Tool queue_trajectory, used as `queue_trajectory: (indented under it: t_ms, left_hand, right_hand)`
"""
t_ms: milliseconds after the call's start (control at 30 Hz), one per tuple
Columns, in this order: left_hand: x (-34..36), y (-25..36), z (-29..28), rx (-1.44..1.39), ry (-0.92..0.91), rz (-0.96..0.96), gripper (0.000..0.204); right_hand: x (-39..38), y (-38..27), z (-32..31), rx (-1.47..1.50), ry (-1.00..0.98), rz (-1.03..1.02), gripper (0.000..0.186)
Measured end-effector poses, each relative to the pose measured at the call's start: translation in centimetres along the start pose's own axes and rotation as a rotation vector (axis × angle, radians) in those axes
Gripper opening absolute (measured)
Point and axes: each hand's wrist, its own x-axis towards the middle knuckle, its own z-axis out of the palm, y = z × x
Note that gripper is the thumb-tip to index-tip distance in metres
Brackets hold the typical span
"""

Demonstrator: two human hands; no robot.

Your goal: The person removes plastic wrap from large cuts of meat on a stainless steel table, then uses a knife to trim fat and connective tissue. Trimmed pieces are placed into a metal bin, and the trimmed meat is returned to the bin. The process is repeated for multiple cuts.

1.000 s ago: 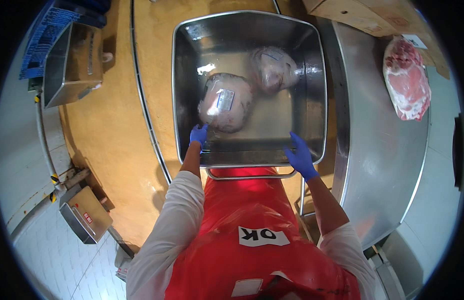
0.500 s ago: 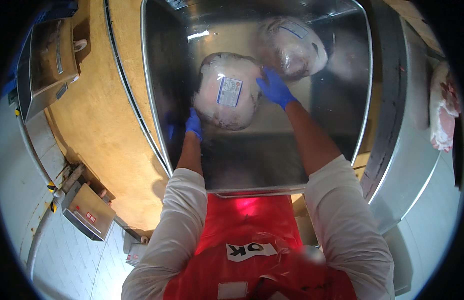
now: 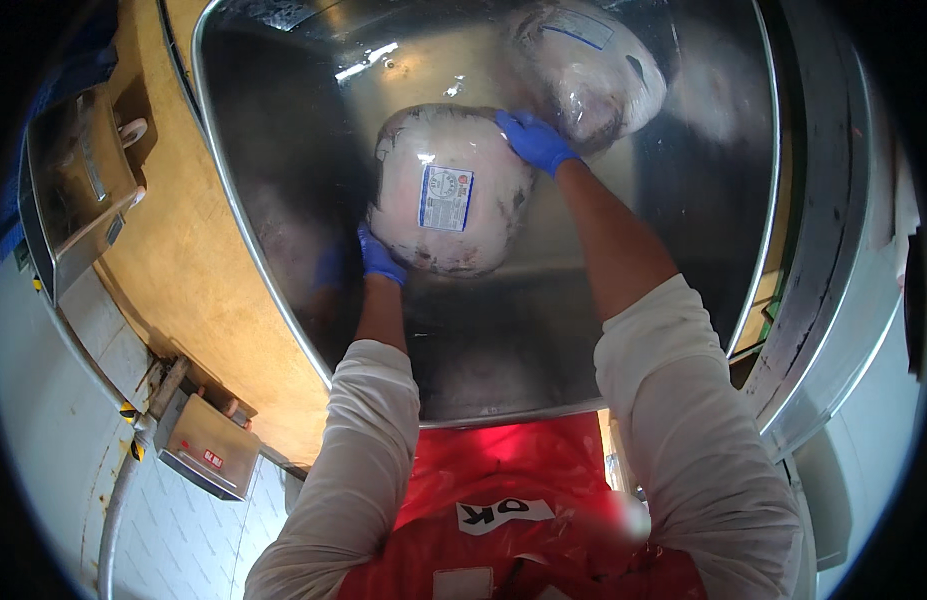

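Observation:
A large plastic-wrapped piece of pale meat point(image 3: 453, 250) with a label on top lies in a steel tub point(image 3: 273, 230). My left hand point(image 3: 381, 256), in a blue glove, grips its lower left side, fingers partly hidden by the package. My right hand point(image 3: 533, 140), also blue-gloved, holds its upper right corner. A second wrapped piece point(image 3: 618, 75) lies at the back right of the tub, just beyond my right hand.
An orange surface point(image 3: 193, 290) runs along the left, with steel boxes point(image 3: 208, 450) and a pipe point(image 3: 113, 510) beside it. A steel surface point(image 3: 823, 330) is on the right. My red apron point(image 3: 513, 460) meets the tub's near edge.
Both hands have moved from the tub's near side onto the nearer package, the right one reaching round its far right corner. The view has moved closer over the tub.

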Motion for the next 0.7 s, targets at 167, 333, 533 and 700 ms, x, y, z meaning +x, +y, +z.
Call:
queue_trajectory:
  t_ms: [167,333,533,700]
  left_hand:
    - [1.9,1.1,-0.8,0.024,-0.089,0.008,0.064]
    - [3.6,2.2,-2.2,0.212,-0.216,0.009,0.063]
    - [1.1,3.9,2.0,0.17,-0.194,-0.151,0.063]
    - [2.1,3.8,0.4,0.201,-0.13,-0.22,0.069]
  right_hand:
    - [-1.7,1.7,0.8,0.038,0.141,0.105,0.066]
    - [-2.1,7.8,2.1,0.594,0.004,0.328,0.059]
    - [-6.3,11.4,3.7,1.209,-0.164,0.563,0.048]
    - [-8.2,9.8,3.2,1.081,-0.136,0.678,0.058]
